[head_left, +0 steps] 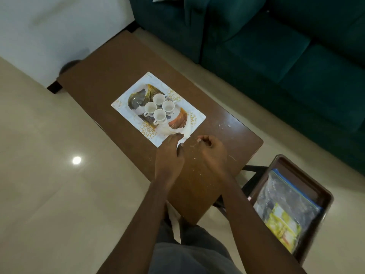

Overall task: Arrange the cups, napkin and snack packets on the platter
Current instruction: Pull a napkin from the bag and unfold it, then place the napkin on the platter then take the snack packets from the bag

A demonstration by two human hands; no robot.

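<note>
White ceramic is what you see first from the head camera: four cups (pixel 159 107) sit clustered, nearly touching, on the patterned platter (pixel 136 99), which rests on a white placemat (pixel 122 104) on the brown wooden table (pixel 110 62). Judge that part of the job done.

Your left hand (pixel 169 155) reaches to the near corner of the placemat, fingers stretched forward and resting on a white napkin (pixel 184 131) that lies at the near end of the platter, partly over its edge. The thumb looks tucked under the paper, but whether you are pinching it or only pressing it flat cannot be told. Your right hand (pixel 212 150) hovers just beside it over the table, fingers loosely curled with the tips drawn together; nothing plainly shows between them. Pale crumbs (pixel 194 151) are scattered on the wood near both hands.

The snack packets (pixel 284 220) are well apart from the platter, in a clear zip bag lying in a brown tray (pixel 324 191) to your right, beyond the end of the table. So the napkin appears to be the step in hand, and the packets are not yet brought over; you are perhaps past the halfway mark. A green sofa (pixel 276 46) runs along the far side.
</note>
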